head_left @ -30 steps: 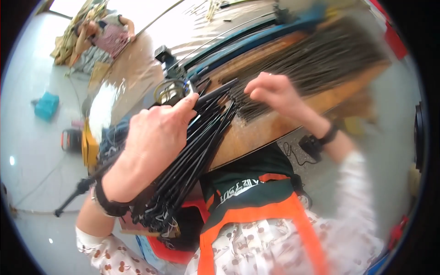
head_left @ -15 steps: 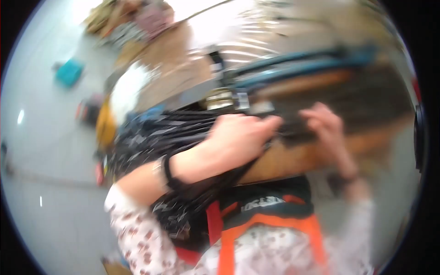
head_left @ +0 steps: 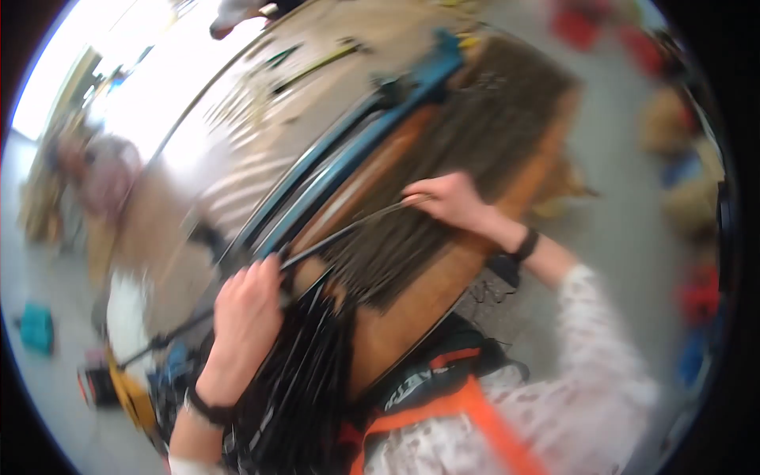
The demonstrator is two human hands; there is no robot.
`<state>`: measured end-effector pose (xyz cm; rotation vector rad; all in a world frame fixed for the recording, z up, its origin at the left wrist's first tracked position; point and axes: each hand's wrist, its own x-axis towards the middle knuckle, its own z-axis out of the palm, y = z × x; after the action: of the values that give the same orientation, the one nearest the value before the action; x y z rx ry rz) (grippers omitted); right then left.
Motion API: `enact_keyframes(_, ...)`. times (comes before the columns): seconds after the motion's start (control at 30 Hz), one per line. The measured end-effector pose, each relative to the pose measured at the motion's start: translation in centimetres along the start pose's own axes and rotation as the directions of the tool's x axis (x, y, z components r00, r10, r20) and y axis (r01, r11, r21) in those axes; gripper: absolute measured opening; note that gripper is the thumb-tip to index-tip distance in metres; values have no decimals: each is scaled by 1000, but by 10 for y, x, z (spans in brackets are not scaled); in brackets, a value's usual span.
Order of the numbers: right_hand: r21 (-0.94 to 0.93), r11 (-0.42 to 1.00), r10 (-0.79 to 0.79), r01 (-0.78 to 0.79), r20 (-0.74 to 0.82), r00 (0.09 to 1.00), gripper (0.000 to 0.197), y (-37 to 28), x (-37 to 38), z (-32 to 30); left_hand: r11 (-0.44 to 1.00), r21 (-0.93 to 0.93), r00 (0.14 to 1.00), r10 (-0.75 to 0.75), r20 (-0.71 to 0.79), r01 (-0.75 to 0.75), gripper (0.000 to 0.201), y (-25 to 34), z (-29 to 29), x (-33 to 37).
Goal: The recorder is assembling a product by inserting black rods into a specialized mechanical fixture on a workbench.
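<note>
A long thin rod runs slantwise across the bench between my hands. Near my right hand it is slim and brownish; toward the left it looks thicker and black. My left hand is closed round the black part, fingers curled over it. The slim end is pinched in my right hand, above a wide layer of dark thin rods lying side by side. Just right of my left forearm hangs a bundle of glossy black strips or tubes at the bench's near end.
A blue metal rail frame lies along the rods. Beyond it, a yellow-handled tool rests on the brown bench top. The bench's wooden near edge borders my apron. A yellow-and-black device and teal object are at left.
The view has turned, so the bench now slants up to the right. My left hand has left the black bundle's top, and both hands now hold one long thin rod.
</note>
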<state>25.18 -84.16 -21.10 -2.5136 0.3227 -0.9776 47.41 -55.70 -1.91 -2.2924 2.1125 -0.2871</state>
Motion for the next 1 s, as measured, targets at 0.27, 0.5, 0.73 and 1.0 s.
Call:
enact_keyframes(0.27, -119, 991, 70, -54, 130, 989, 66, -35, 25, -71, 974, -186, 981, 102, -164, -132, 23, -3, -7, 19)
enact_keyframes(0.5, 161, 971, 113, -179, 354, 928, 41, -76, 56, -83, 995, -85, 996, 46, -71, -52, 29, -54, -23, 10)
enact_keyframes(0.73, 177, 978, -98, 109, -69, 993, 16, -41, 61, -53, 999, -28, 999, 29, -41, -30, 32, -26, 0, 22)
enact_keyframes(1.0, -172, 949, -293, 265, -164, 942, 54, -48, 65, -18, 998, -3, 969, 58, -241, -60, 45, -26, 2, 11)
